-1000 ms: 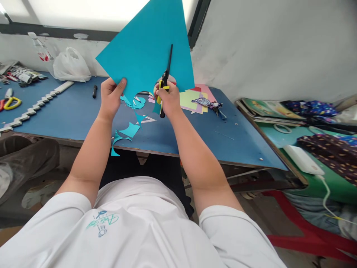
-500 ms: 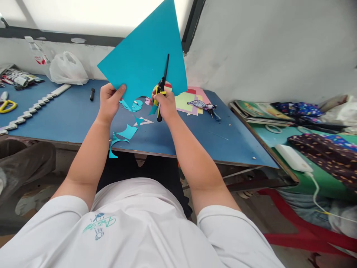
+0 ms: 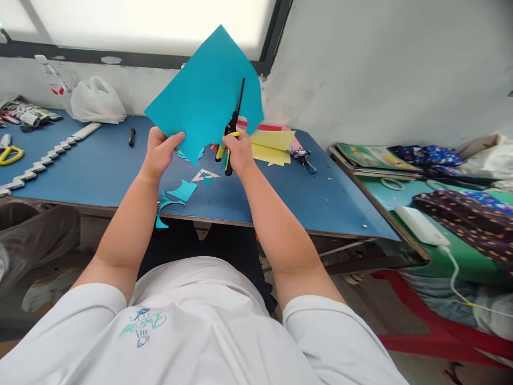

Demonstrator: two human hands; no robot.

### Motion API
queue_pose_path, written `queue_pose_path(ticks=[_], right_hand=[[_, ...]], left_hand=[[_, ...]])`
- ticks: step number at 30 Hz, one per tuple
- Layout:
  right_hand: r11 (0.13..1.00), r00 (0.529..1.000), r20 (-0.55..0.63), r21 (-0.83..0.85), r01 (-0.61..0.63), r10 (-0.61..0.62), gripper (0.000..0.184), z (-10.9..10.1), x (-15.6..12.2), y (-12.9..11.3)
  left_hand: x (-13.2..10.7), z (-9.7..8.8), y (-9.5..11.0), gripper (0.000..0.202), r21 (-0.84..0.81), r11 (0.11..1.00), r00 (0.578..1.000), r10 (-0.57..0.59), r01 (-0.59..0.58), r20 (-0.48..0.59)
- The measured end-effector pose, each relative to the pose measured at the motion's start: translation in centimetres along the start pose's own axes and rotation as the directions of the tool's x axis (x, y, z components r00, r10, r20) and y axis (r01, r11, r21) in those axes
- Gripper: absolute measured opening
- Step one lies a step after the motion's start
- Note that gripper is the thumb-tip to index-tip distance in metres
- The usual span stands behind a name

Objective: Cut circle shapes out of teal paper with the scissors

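Over the blue tabletop (image 3: 340, 208), the left hand (image 3: 161, 151) is pinching the teal paper (image 3: 204, 96) and the right hand (image 3: 238, 152) grips the scissors (image 3: 233, 122). Looks like mid-cutting to me, so the next snip probably needs that paper steady.

On your left, the blue counter (image 3: 100, 171) holds a clear bottle (image 3: 55, 83) beside a white bag (image 3: 97, 101), a black marker (image 3: 132, 137) and a zigzag strip (image 3: 50, 156), while to your right a white corded device (image 3: 421, 226) and a brown patterned cloth (image 3: 465, 214) lie on a green surface (image 3: 479, 266).
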State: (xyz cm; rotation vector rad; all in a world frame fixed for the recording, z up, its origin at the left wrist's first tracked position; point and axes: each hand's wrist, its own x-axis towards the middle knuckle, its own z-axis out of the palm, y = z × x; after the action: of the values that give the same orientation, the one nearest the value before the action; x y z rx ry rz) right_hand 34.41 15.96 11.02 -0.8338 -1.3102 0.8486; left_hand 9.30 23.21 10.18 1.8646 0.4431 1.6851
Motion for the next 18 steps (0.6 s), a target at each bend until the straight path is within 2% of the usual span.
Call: queue_pose_path(ticks=[5,10,14,18], right_hand=[[1.000,1.000,-0.001,-0.008,0.004,-0.004,0.043,0.0,0.3,0.7],[0.999,0.999,0.038,0.030,0.035,-0.036,0.042,0.1,0.4,1.1],[0.999,0.998,0.037,0.030,0.043,-0.045,0.038,0.0,0.2,1.1],[0.999,0.998,0.034,-0.006,0.044,-0.044,0.038,-0.2,0.3,1.2]], left_hand=[[-0.1,-0.1,-0.5,0.054,-0.019,0.999,0.999,-0.038,0.038,0.030],[-0.5,0.0,-0.8,0.108,0.016,0.990,0.983,-0.144,0.143,0.110],[-0.5,0.1,-0.6,0.109,0.001,0.990,0.980,-0.140,0.142,0.141],[-0.5,0.2,-0.1,0.110,-0.043,0.985,0.979,-0.161,0.167,0.125]])
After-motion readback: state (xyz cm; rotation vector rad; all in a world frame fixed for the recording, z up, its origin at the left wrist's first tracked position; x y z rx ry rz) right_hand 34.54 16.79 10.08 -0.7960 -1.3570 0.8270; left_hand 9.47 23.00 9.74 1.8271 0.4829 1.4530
